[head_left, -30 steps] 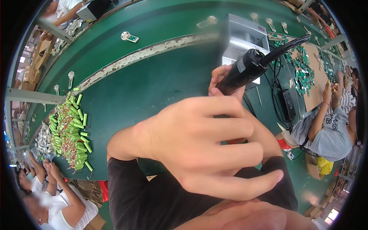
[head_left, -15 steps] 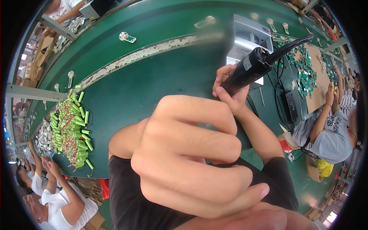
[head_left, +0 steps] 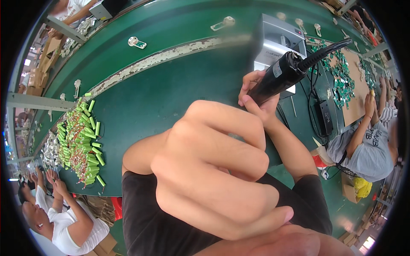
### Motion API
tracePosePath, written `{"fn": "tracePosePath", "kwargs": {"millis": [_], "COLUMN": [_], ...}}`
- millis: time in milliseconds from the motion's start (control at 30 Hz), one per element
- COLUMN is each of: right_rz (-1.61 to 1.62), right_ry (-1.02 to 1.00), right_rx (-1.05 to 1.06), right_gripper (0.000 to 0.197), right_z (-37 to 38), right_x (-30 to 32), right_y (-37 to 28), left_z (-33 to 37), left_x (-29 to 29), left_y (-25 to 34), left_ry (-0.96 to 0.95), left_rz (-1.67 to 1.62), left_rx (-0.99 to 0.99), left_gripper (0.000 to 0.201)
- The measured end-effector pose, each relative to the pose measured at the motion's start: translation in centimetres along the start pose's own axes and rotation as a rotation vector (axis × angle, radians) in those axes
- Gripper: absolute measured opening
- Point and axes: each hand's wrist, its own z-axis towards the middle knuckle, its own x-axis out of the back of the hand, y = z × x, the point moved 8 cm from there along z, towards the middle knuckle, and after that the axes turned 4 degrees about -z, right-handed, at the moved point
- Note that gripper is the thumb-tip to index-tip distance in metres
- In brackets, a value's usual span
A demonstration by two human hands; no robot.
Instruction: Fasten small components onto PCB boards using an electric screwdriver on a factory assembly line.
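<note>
My left hand (head_left: 213, 170) is raised close in front of the view, its fingers curled in toward the palm. The back of the hand covers much of the middle, so anything inside the fingers is hidden. Farther off, over the green worktop (head_left: 171, 94), my right hand (head_left: 259, 96) grips a black electric screwdriver (head_left: 279, 77). A thick black cable (head_left: 326, 53) leaves the tool's upper end. The tool's lower end is hidden behind my fingers. Right behind it stands a silver box-shaped machine (head_left: 273, 49).
On the left lies a heap of green battery cells (head_left: 85, 145) with red wires. White parts with green boards (head_left: 136, 42) lie on the green belt (head_left: 179, 30) beyond a worn rail (head_left: 158, 62). Circuit boards (head_left: 341, 83) and a black power adapter (head_left: 325, 118) are right. Co-workers (head_left: 367, 141) sit nearby.
My left hand has tilted slightly, its upper knuckles shifting right. The right hand keeps its grip on the screwdriver, almost unmoved. White parts on the belt have slid a little left.
</note>
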Motion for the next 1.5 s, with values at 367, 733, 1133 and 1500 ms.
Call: {"fn": "tracePosePath", "kwargs": {"millis": [367, 733, 1133, 1500], "right_rz": [-0.009, -0.011, -0.019, -0.01], "right_ry": [0.009, 0.012, 0.011, 0.041], "right_rx": [-0.02, -0.002, -0.004, -0.037], "right_gripper": [0.065, 0.064, 0.066, 0.063], "right_z": [0.1, 0.1, 0.1, 0.1], "right_x": [0.0, 0.1, 0.1, 0.3], "right_y": [-0.3, -0.2, -0.1, 0.2], "left_z": [-0.2, -0.2, 0.0, -0.4], "left_x": [-0.1, -0.4, -0.1, 0.5], "left_y": [-0.4, 0.0, -0.6, -0.2], "left_ry": [-0.251, 0.18, 0.233, 0.036], "left_rz": [0.098, 0.058, -0.014, -0.027], "left_rx": [0.062, -0.021, 0.116, -0.076], "left_gripper": [0.015, 0.013, 0.007, 0.006]}}
